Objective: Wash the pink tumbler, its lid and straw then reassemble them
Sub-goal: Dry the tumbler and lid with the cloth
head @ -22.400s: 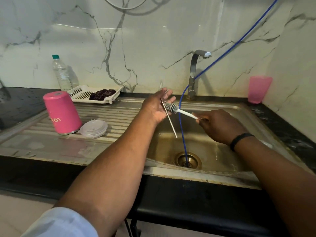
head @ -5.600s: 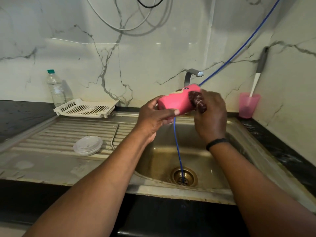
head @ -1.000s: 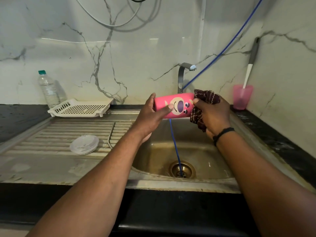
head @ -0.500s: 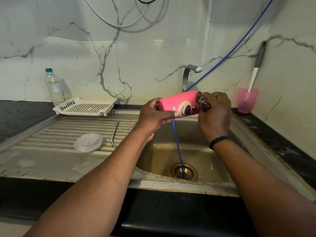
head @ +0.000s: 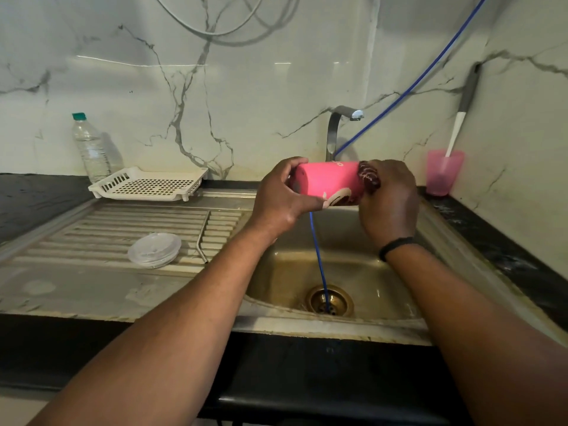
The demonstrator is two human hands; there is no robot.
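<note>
A: Obs. 1 — pink tumbler held on its side between both hands, above the sink basin, in front of the tap. Tap not running, as far as visible.

B: Grips?

A: Left hand closed around the tumbler's left end, thumb underneath. Right hand closed on a dark scrubbing cloth, pressing it against the tumbler's right end. Cannot tell which end is the mouth.

B: Other parts?

A: Clear lid lies flat on the drainboard, well to the left of the left hand. Metal straw lies just beside it, nearer the left hand; the two look apart.

B: Progress?

A: Judgement: tumbler is in the scrub step; rinse not yet done. Lid and straw status cannot be read from here. Reassembly remains: all three pieces are separate.
</note>
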